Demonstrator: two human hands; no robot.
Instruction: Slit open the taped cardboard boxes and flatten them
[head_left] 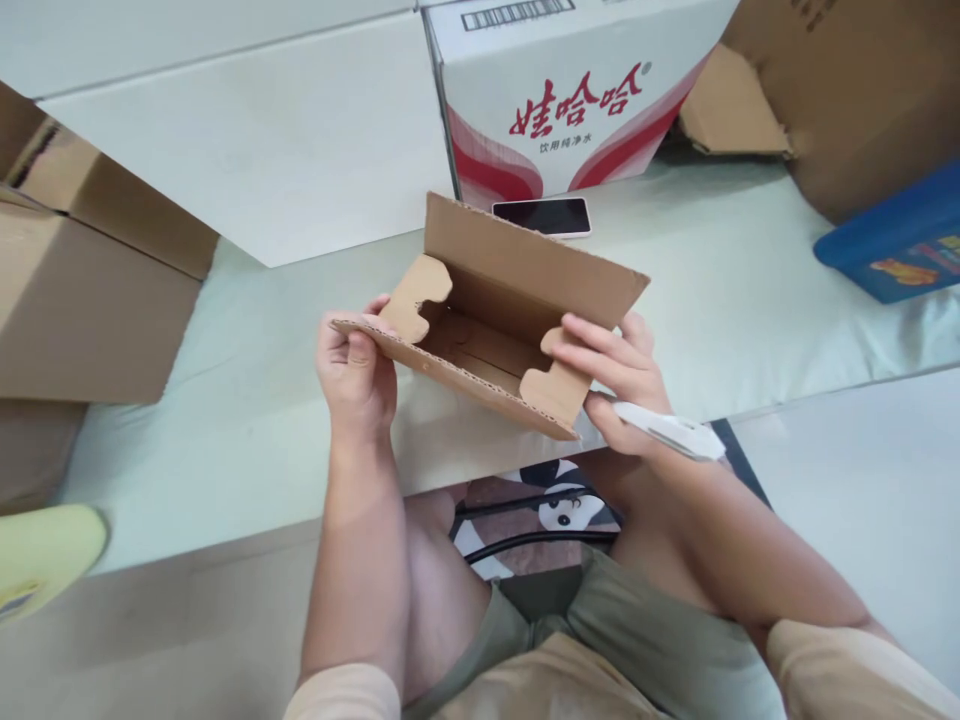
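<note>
A small brown cardboard box (491, 350) is held up in front of me, its top open and its notched end flaps showing. At its left end, my left hand (356, 365) is closed on the edge of the near flap, thumb on the outside. My right hand (622, 375) grips the box's right end, with fingers over the notched flap. Tucked in that same hand is a white utility knife (671, 430), pointing to the lower right. The inside of the box is shadowed, and I see nothing in it.
A phone (544, 215) lies on the pale green cloth (247, 400) behind the box. A white carton with red lettering (570, 110) stands at the back. Brown cartons (97, 300) are at left, with a blue container (896, 240) at right and a yellow object (52, 555) at lower left.
</note>
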